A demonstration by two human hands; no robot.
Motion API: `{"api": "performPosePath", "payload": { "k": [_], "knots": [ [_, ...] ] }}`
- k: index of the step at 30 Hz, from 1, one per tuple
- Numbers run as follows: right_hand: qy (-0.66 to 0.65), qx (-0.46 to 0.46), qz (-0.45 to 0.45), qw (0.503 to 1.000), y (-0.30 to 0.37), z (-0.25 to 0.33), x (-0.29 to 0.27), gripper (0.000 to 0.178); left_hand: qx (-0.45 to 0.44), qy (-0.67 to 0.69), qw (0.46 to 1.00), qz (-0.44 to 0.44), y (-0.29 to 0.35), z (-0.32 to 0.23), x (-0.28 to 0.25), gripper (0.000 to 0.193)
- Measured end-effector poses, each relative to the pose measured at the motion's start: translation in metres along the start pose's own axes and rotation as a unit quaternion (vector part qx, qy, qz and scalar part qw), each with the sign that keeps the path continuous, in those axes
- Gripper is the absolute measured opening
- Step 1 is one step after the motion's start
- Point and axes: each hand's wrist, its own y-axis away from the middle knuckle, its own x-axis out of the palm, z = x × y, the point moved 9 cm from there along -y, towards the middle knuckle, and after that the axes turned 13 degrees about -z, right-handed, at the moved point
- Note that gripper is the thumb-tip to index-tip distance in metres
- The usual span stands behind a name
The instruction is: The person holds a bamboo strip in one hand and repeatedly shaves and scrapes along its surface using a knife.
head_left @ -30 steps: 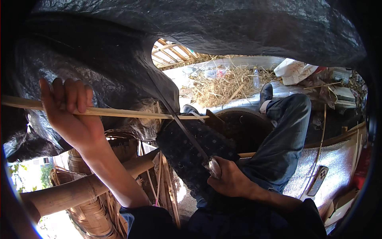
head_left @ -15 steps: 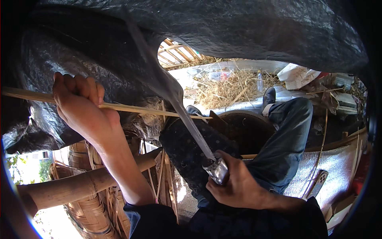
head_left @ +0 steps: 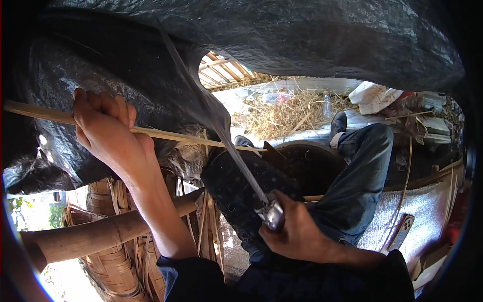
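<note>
My left hand is closed around a pale bamboo strip, which sticks out past the fist on both sides. The strip's right end lies over a dark cloth spread on my left thigh. In my right hand is the shiny metal handle of a long knife. Its narrow blade points up and to the left, crossing the strip near its right end. Whether blade and strip touch, I cannot tell.
Black plastic sheeting hangs overhead and at the left. A thick bamboo pole and a woven bamboo basket stand at lower left. Straw lies beyond my feet, near a clear bottle. A phone rests at right.
The knife blade has turned from showing its broad side to a narrower, more edge-on look. My left hand and the bamboo strip have shifted slightly to the right.
</note>
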Motion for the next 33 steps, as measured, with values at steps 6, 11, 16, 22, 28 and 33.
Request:
{"api": "performPosePath", "payload": {
  "k": [6, 11, 16, 22, 28, 33],
  "knots": [
    [0.049, -0.035, -0.1, 0.993, 0.002, -0.046, 0.003, 0.033, 0.004, -0.007, 1.0, -0.025, 0.001, 0.002, -0.01, 0.038],
    [0.022, -0.024, -0.032, 0.999, -0.006, 0.008, -0.008, 0.032, -0.003, 0.017, 1.0, 0.01, -0.003, 0.003, -0.003, 0.039],
    [0.014, -0.07, -0.061, 0.996, 0.003, 0.007, -0.013, 0.032, -0.178, 0.17, 0.946, 0.211, -0.003, 0.024, 0.02, 0.042],
    [0.047, -0.003, -0.051, 0.998, 0.009, -0.048, -0.005, 0.034, -0.212, 0.212, 0.877, 0.376, 0.019, 0.02, 0.03, 0.043],
    [0.046, 0.017, -0.027, 0.998, 0.006, -0.047, 0.003, 0.032, -0.21, 0.199, 0.911, 0.295, 0.009, 0.029, 0.024, 0.041],
    [0.008, -0.015, 0.005, 1.0, -0.004, 0.012, -0.004, 0.036, -0.187, 0.185, 0.934, 0.242, 0.005, 0.029, 0.017, 0.041]
  ]
}}
